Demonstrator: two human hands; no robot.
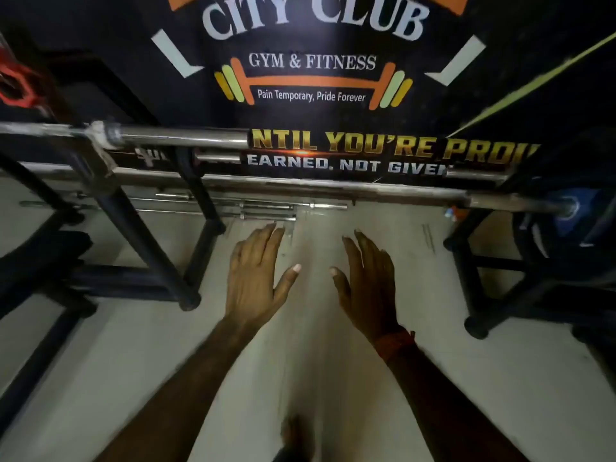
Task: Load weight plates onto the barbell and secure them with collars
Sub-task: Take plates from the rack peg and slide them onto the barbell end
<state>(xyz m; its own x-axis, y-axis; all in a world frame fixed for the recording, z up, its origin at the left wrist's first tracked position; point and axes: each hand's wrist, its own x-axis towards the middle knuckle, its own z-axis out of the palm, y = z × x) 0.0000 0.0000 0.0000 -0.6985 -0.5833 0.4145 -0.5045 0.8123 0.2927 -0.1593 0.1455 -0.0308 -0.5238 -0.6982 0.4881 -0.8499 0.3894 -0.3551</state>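
Note:
A long steel barbell [300, 186] lies across a black rack at about chest height, running from the left edge to the right. On its right end sits a dark weight plate [563, 228] with a blue centre. My left hand [256, 278] and my right hand [366, 281] are both held out below the bar, palms down, fingers spread, holding nothing and not touching the bar. A red band is on my right wrist. No collar is visible.
Black rack uprights [133, 228] stand to the left, and another rack frame [473, 278] to the right. Spare bars [260, 208] lie on the pale floor by the wall. A dark gym banner [310, 78] covers the wall. A red object [16, 90] hangs far left.

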